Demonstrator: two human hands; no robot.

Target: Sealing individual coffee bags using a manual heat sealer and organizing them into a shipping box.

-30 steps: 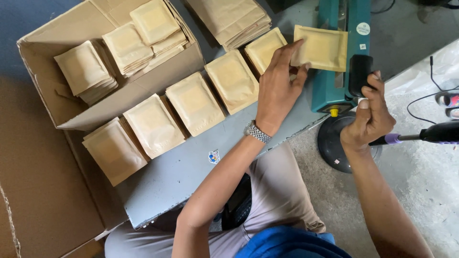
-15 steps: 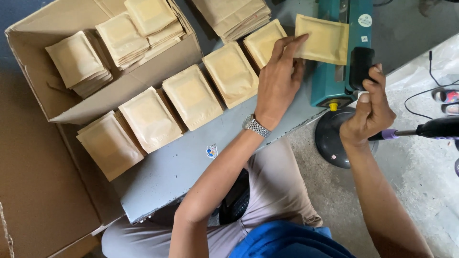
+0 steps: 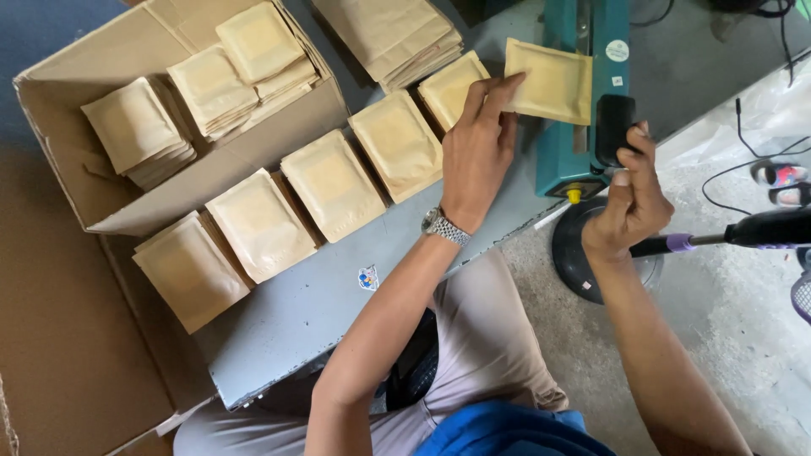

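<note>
My left hand [image 3: 475,152], a metal watch on its wrist, pinches the left edge of a tan paper pouch [image 3: 553,80] that lies across the jaw of a teal heat sealer [image 3: 583,101]. My right hand [image 3: 629,198] grips the sealer's black handle [image 3: 614,127] from the right side. A row of several filled tan pouches [image 3: 329,181] lies overlapping on the grey board [image 3: 338,295] to the left of my left hand.
An open cardboard box [image 3: 169,181] at the upper left holds stacks of pouches. A pile of flat pouches [image 3: 393,34] lies at the top. A black round base [image 3: 583,253] and a dark rod with a purple collar [image 3: 743,230] stand on the concrete floor at right.
The view has shifted slightly. My left hand has eased the pouch a little leftward on the sealer; my right hand stays on the black handle.
</note>
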